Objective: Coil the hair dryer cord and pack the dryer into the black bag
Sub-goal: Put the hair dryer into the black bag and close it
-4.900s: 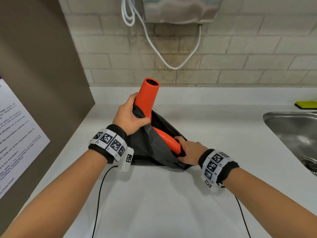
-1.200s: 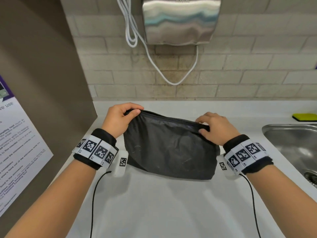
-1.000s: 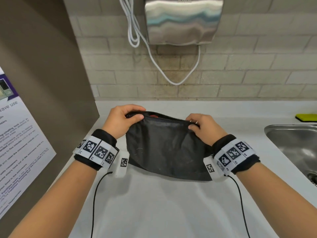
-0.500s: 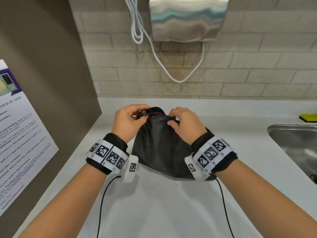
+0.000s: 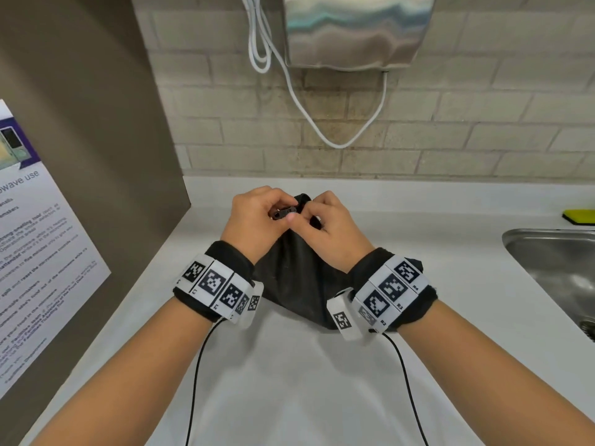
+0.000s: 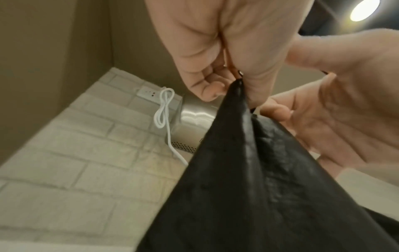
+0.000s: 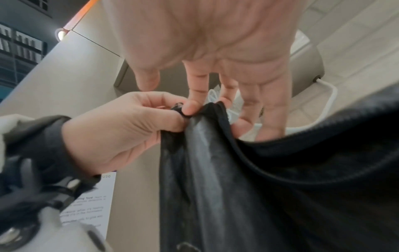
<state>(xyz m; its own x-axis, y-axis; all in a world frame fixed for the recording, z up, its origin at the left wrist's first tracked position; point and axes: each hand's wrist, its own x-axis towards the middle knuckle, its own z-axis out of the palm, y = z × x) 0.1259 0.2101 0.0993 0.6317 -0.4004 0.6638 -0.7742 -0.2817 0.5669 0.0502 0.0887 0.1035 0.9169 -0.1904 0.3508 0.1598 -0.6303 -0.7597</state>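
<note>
Right now I am pinching the gathered mouth of the soft black fabric bag (image 5: pixel 299 278) with both hands: my left hand (image 5: pixel 254 220) is clenching a small dark toggle or pull at the neck between thumb and fingers, and my right hand (image 5: pixel 331 233) is gripping the bunched fabric just beside it, the two hands touching. The bag is sitting on the white desk (image 5: pixel 289 381), lifted at its top, and the hair dryer with its cord is hidden from me, so I am judging it to be inside. What I am worrying about is the closure: if I am pulling the neck shut while a loop of cord is sitting in the opening, it could be catching and jamming, and tugging harder could be straining the fabric. Lifting by the neck alone could also be letting the bag swing toward the steel sink (image 5: pixel 553 265) well off to my right. Counting: one bag, one toggle, two hands, two marker-covered wristbands, one sink, one yellow-green sponge (image 5: pixel 579 216), one steel wall dispenser (image 5: pixel 354 27), one printed notice (image 5: pixel 35 252).
</note>
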